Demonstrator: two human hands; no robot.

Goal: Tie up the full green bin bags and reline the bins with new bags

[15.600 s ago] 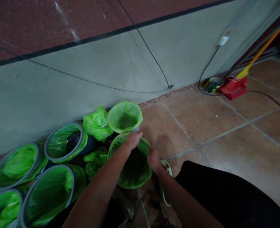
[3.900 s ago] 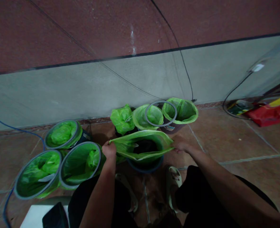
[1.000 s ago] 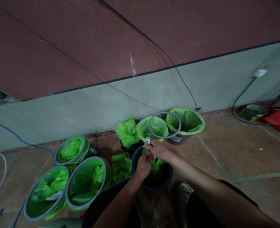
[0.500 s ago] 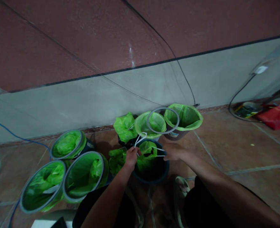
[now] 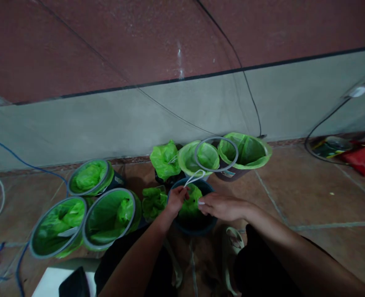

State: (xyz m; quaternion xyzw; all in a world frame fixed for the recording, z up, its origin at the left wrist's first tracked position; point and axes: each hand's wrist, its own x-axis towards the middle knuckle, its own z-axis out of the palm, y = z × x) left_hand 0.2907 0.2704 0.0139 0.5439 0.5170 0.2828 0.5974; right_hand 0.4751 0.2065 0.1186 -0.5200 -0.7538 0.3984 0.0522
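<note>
A dark blue bin stands on the floor between my feet, with a green plastic bag inside it. My left hand is closed on a white drawstring of that bag, at the bin's left rim; a loop sticks up beyond the fingers. My right hand reaches over the bin's right side, its fingers bent together at the bag's edge; what they pinch, if anything, is too small to make out.
Three bins with green liners and grey rings stand at left. By the wall are a bunched green bag, two lined bins and a loose grey ring. A red object lies far right.
My right hand has moved left over the bin, closer to my left hand. The drawstring stretched between the bag and my right hand no longer shows. The view has shifted slightly.
</note>
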